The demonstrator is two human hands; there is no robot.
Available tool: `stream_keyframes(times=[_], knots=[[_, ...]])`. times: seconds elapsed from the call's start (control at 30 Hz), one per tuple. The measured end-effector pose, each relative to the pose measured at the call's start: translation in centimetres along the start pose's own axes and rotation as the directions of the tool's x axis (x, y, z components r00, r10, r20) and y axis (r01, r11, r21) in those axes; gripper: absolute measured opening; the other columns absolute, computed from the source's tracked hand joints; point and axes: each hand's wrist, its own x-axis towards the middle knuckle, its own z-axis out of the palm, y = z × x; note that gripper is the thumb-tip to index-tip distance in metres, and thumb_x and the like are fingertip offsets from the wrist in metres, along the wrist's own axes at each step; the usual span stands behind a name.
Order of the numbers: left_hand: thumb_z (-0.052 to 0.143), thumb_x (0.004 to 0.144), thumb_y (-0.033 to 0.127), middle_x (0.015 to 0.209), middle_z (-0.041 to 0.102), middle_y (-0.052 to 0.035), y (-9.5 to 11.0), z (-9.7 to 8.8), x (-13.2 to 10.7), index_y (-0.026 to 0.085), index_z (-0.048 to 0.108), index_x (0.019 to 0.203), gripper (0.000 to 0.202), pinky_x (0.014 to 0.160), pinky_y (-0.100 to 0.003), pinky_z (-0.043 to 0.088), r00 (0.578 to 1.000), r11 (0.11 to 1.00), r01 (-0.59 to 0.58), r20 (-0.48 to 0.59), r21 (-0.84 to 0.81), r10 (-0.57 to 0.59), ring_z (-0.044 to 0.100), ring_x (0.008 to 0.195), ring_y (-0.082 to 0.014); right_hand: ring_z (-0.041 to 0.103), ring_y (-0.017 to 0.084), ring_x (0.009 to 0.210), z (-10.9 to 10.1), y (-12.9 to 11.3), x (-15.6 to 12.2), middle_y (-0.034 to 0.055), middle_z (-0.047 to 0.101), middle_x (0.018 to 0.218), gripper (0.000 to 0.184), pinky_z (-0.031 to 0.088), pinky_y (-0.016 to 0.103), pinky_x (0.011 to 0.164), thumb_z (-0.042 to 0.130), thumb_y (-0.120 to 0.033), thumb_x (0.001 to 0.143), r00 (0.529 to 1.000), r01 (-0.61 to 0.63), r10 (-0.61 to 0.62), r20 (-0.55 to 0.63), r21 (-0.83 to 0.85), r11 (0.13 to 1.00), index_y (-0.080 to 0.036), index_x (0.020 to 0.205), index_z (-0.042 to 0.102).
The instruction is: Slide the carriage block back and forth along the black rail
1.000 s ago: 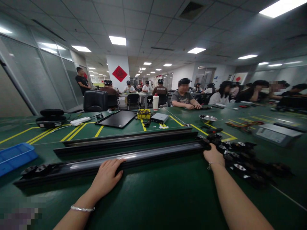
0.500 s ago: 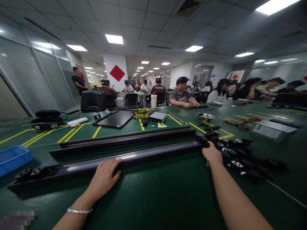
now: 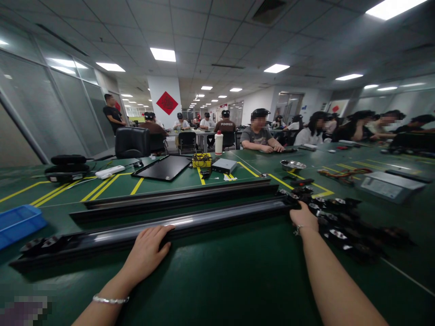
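Observation:
A long black rail [image 3: 204,220] with a glossy channel lies slantwise across the green table. My left hand [image 3: 148,248] rests on its near edge, fingers laid flat over the rail and thumb stretched out apart. At the rail's right end, my right hand [image 3: 305,216] has its fingers curled round a small black end part [image 3: 295,199], mostly hidden by them. Two dark round parts [image 3: 42,244] sit in the rail's left end. Beside my right hand lies a pile of black parts [image 3: 353,231] with shiny metal faces.
More black rails [image 3: 176,197] lie just behind. A blue tray [image 3: 20,224] is at the left edge. Farther back are a flat black panel [image 3: 163,167], a yellow box [image 3: 201,160], a metal bowl [image 3: 292,165] and a grey metal box [image 3: 389,184]. A person [image 3: 260,133] sits across the table.
My right hand appears slightly farther right and lower at the rail's end. The left hand stays on the rail, and the view has shifted a little.

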Motion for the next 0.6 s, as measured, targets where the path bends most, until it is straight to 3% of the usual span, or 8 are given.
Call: stream_keyframes(times=[0.2, 0.6], knots=[[0.044, 0.079, 0.030, 0.110, 0.059, -0.0017, -0.15, -0.04, 0.02, 0.028, 0.048, 0.117, 0.038, 0.094, -0.039, 0.032, 1.000, 1.000, 0.006, 0.002, 0.006, -0.006, 0.050, 0.104, -0.0183, 0.057, 0.019, 0.048, 0.02, 0.02, 0.02, 0.0026, 0.058, 0.055, 0.063, 0.048, 0.032, 0.058, 0.046, -0.030, 0.069, 1.000, -0.012, 0.011, 0.020, 0.052, 0.999, -0.025, 0.131, 0.035], [0.043, 0.079, 0.030, 0.108, 0.060, -0.0015, -0.17, -0.09, 0.01, 0.028, 0.048, 0.117, 0.038, 0.093, -0.038, 0.033, 1.000, 1.000, -0.005, 0.002, 0.023, 0.005, 0.051, 0.102, -0.0180, 0.059, 0.018, 0.050, -0.02, 0.11, 0.20, 0.0038, 0.062, 0.064, 0.063, 0.048, 0.032, 0.060, 0.045, -0.030, 0.071, 0.999, -0.020, 0.018, 0.026, 0.058, 0.998, -0.028, 0.132, 0.033]])
